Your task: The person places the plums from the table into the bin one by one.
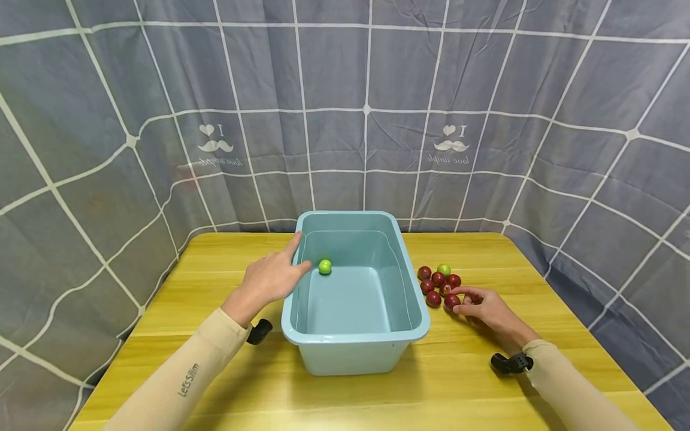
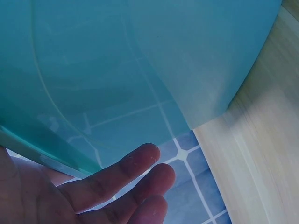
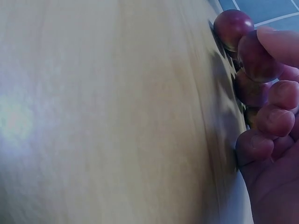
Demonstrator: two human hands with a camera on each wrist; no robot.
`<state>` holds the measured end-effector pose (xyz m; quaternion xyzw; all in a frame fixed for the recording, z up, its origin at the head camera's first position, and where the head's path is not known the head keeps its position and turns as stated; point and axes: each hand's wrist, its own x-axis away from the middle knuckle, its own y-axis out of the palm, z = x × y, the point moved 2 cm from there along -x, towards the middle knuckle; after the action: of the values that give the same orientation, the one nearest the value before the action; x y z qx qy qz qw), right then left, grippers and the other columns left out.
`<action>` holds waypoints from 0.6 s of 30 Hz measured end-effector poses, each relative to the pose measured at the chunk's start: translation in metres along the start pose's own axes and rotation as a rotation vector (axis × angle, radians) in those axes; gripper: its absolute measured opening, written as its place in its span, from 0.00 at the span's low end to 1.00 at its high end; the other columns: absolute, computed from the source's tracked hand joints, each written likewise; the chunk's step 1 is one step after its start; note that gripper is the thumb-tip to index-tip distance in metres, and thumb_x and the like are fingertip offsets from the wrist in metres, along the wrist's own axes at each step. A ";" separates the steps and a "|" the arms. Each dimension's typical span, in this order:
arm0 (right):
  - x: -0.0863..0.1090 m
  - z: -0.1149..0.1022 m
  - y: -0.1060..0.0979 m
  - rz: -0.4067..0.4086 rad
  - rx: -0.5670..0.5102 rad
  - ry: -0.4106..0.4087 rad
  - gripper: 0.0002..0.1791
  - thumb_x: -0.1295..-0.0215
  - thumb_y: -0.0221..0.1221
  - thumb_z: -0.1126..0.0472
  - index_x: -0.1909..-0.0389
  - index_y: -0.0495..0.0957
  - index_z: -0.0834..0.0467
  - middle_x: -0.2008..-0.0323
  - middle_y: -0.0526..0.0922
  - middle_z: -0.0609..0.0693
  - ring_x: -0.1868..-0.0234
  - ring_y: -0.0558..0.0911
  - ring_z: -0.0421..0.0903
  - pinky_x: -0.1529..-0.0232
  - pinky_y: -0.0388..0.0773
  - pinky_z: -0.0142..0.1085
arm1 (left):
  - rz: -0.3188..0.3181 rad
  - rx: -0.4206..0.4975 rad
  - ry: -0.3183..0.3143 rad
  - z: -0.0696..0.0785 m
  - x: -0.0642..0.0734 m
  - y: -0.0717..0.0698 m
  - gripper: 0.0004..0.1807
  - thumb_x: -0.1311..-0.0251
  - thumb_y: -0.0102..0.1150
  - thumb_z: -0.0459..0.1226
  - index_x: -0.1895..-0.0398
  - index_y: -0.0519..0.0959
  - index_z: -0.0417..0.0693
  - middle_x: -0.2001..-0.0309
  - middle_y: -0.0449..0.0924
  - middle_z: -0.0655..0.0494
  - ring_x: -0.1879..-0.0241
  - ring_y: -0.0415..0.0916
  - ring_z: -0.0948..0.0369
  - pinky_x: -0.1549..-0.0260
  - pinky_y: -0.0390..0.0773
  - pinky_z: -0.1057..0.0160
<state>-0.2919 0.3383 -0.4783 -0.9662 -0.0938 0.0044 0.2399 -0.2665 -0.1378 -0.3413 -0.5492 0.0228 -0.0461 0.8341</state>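
Note:
In the head view my left hand [image 1: 275, 275] rests on the left rim of a light-blue plastic tub [image 1: 353, 337], index finger and thumb extended. The left wrist view shows several of its fingers [image 2: 117, 175] loosely stretched outside the tub wall. A small round green fruit [image 1: 325, 267] lies inside the tub near its left wall. To the tub's right, my right hand [image 1: 487, 308] pinches a dark red plum [image 3: 258, 58] between thumb and fingers. This plum is at the near edge of a cluster of red plums [image 1: 433, 299].
Another green fruit [image 1: 444, 269] sits at the back of the cluster. Everything stands on a yellow wood-grain table [image 1: 242, 371]. A grey curtain with white grid lines [image 1: 334, 143] hangs behind and at both sides. Each wrist wears a black device [image 1: 509, 363].

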 end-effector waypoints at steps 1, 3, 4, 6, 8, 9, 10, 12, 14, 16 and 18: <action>0.000 0.000 0.000 0.003 -0.014 0.008 0.28 0.42 0.71 0.57 0.42 0.79 0.63 0.73 0.73 0.49 0.74 0.72 0.42 0.75 0.68 0.32 | 0.000 0.000 0.000 0.000 0.000 0.000 0.43 0.33 0.40 0.61 0.17 0.42 0.65 0.71 0.76 0.50 0.72 0.75 0.53 0.79 0.70 0.56; 0.001 0.000 0.000 0.004 -0.028 0.014 0.28 0.41 0.71 0.57 0.42 0.79 0.64 0.73 0.72 0.48 0.74 0.71 0.42 0.75 0.68 0.32 | -0.001 -0.001 0.001 0.000 0.000 0.000 0.43 0.33 0.40 0.61 0.17 0.42 0.65 0.71 0.76 0.50 0.72 0.75 0.53 0.79 0.70 0.56; 0.002 -0.001 0.000 0.007 -0.037 0.017 0.28 0.41 0.71 0.57 0.42 0.79 0.65 0.74 0.71 0.48 0.73 0.71 0.42 0.75 0.67 0.33 | 0.001 -0.002 0.003 0.000 0.000 -0.001 0.43 0.33 0.40 0.61 0.17 0.42 0.65 0.71 0.76 0.50 0.71 0.75 0.53 0.79 0.70 0.56; 0.003 -0.003 0.000 0.008 -0.066 0.035 0.29 0.41 0.71 0.56 0.41 0.78 0.65 0.74 0.70 0.47 0.73 0.70 0.42 0.74 0.67 0.33 | 0.006 -0.004 0.007 0.000 -0.001 -0.001 0.43 0.33 0.40 0.61 0.17 0.42 0.65 0.70 0.76 0.50 0.71 0.75 0.53 0.79 0.70 0.56; 0.003 -0.006 0.000 0.007 -0.062 0.030 0.29 0.40 0.70 0.56 0.41 0.78 0.65 0.74 0.70 0.47 0.73 0.70 0.42 0.75 0.66 0.33 | 0.006 -0.005 0.009 0.000 -0.001 -0.001 0.43 0.33 0.40 0.61 0.17 0.42 0.64 0.70 0.77 0.50 0.70 0.75 0.53 0.79 0.70 0.56; 0.004 -0.008 -0.001 0.003 -0.052 0.024 0.28 0.39 0.70 0.56 0.41 0.78 0.65 0.74 0.69 0.47 0.73 0.70 0.42 0.75 0.65 0.33 | 0.006 -0.005 0.009 -0.001 -0.001 -0.001 0.43 0.33 0.40 0.61 0.17 0.42 0.64 0.70 0.77 0.50 0.70 0.75 0.52 0.79 0.70 0.56; 0.004 -0.010 -0.002 0.005 -0.044 0.021 0.28 0.39 0.70 0.55 0.41 0.79 0.65 0.74 0.69 0.47 0.73 0.70 0.42 0.75 0.65 0.33 | 0.005 -0.005 0.010 -0.001 -0.001 -0.001 0.43 0.33 0.40 0.61 0.17 0.42 0.64 0.69 0.78 0.50 0.70 0.76 0.52 0.79 0.70 0.56; 0.005 -0.015 -0.003 0.014 0.001 -0.001 0.26 0.39 0.69 0.54 0.43 0.80 0.64 0.74 0.69 0.47 0.73 0.70 0.41 0.75 0.64 0.32 | 0.007 -0.003 0.011 -0.001 -0.001 -0.001 0.43 0.33 0.40 0.61 0.17 0.42 0.64 0.65 0.79 0.48 0.69 0.76 0.52 0.78 0.70 0.56; 0.005 -0.021 -0.004 0.023 0.055 -0.034 0.25 0.38 0.69 0.54 0.44 0.81 0.64 0.75 0.69 0.47 0.73 0.70 0.41 0.75 0.64 0.32 | 0.011 -0.002 0.011 -0.001 0.000 0.000 0.43 0.33 0.40 0.61 0.17 0.43 0.64 0.60 0.81 0.47 0.67 0.76 0.52 0.78 0.70 0.56; 0.005 -0.027 -0.006 0.032 0.075 -0.051 0.24 0.38 0.69 0.53 0.46 0.82 0.64 0.75 0.69 0.47 0.73 0.69 0.40 0.75 0.64 0.32 | 0.013 -0.001 0.010 -0.001 0.000 0.000 0.43 0.33 0.40 0.61 0.17 0.43 0.64 0.56 0.82 0.46 0.67 0.77 0.52 0.78 0.70 0.56; 0.005 -0.033 -0.007 0.039 0.090 -0.071 0.24 0.38 0.69 0.53 0.46 0.82 0.64 0.75 0.69 0.47 0.73 0.69 0.39 0.75 0.64 0.32 | 0.013 -0.001 0.008 -0.001 0.000 -0.001 0.43 0.33 0.40 0.61 0.17 0.43 0.65 0.56 0.82 0.46 0.68 0.77 0.52 0.78 0.70 0.56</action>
<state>-0.2864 0.3301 -0.4457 -0.9554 -0.0829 0.0475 0.2795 -0.2662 -0.1391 -0.3413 -0.5492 0.0297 -0.0429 0.8340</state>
